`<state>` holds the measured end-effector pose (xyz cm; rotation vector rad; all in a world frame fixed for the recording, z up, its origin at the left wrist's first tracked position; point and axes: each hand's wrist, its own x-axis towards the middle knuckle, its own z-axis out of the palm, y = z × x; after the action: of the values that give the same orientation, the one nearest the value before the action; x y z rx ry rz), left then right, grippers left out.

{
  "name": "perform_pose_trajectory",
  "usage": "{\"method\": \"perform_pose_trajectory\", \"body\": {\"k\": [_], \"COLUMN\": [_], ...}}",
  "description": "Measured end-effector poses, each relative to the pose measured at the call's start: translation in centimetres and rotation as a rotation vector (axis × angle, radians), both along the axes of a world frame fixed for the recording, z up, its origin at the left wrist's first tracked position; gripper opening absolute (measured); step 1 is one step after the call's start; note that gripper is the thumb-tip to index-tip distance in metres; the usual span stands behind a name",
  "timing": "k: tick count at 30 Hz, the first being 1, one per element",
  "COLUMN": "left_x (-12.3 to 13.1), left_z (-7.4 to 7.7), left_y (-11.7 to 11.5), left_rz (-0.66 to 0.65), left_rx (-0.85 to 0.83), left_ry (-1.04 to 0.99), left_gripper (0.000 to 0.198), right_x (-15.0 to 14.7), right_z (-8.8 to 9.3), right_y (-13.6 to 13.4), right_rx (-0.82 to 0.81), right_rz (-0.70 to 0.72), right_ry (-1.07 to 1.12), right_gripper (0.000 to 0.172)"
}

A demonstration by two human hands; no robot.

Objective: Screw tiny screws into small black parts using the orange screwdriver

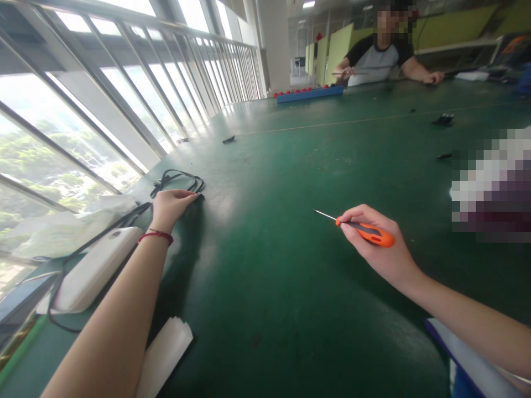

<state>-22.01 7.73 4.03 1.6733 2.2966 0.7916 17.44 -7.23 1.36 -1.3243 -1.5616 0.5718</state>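
My right hand [373, 243] is closed around an orange and dark-grey screwdriver [375, 235], whose thin metal shaft points left over the green table. My left hand [172, 205] reaches to the left side with its fingers pinched together. At its fingertips is a small dark piece [201, 195], too small to name. Just behind that hand lies a looped black cable [182, 173]; whether the dark piece belongs to it, I cannot tell.
A white case-like object [97, 271] and a clear plastic bag [70, 226] lie left, beside the railing [124, 66]. White strips [168, 354] sit under my left forearm. Small black parts [443, 119] are scattered on the table [269, 265]. A blue rack [311, 95] and another person [379, 61] are at the far side.
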Motion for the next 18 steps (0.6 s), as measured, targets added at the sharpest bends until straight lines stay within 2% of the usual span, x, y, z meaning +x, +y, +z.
{"method": "perform_pose_trajectory", "body": {"k": [12,15,18], "left_x": [1.1,3.3,7.6], "left_z": [0.1,0.7,1.2], "left_y": [0.6,0.6,-0.2], "left_rz": [-0.009,-0.122,-0.318], "left_rx": [0.013,0.097,0.092], "left_ry": [0.152,0.139,0.052], "left_gripper": [0.029,0.026,0.022], "right_x": [0.0,0.0,0.0], "right_z": [0.0,-0.1,-0.1], "right_y": [0.0,0.0,0.0], "right_rx": [0.017,0.029,0.029], "right_rz": [0.007,0.01,-0.003], "right_ry": [-0.005,-0.008,-0.013], "right_gripper": [0.003,0.003,0.003]}}
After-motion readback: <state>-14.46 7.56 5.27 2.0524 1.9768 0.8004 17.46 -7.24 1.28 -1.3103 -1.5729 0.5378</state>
